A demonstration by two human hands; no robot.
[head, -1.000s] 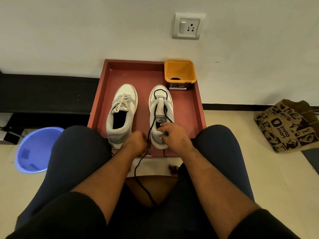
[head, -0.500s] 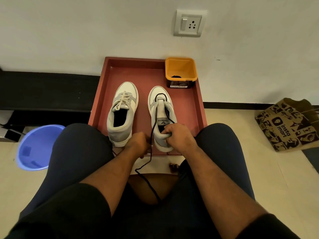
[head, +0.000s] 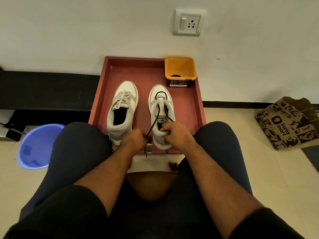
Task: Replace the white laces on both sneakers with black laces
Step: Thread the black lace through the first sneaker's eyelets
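Observation:
Two white-and-grey sneakers stand on a red tray (head: 189, 107). The left sneaker (head: 123, 107) carries white laces. The right sneaker (head: 161, 111) has a black lace (head: 161, 93) looped through its front eyelets, both ends running back toward me. My left hand (head: 133, 139) pinches the black lace just in front of the right sneaker's heel, with a short end hanging below the fist. My right hand (head: 174, 133) grips the right sneaker's heel collar.
An orange tub (head: 180, 71) with something black inside stands at the tray's back right corner. A blue bucket (head: 37, 146) sits on the floor to the left, a printed paper bag (head: 286, 123) to the right. A wall with a socket (head: 189, 21) is behind.
My left hand has pulled the black lace up through its grip; the long tail that hung down between my knees is gone, and only a short end shows below the fist. The right hand stays on the heel.

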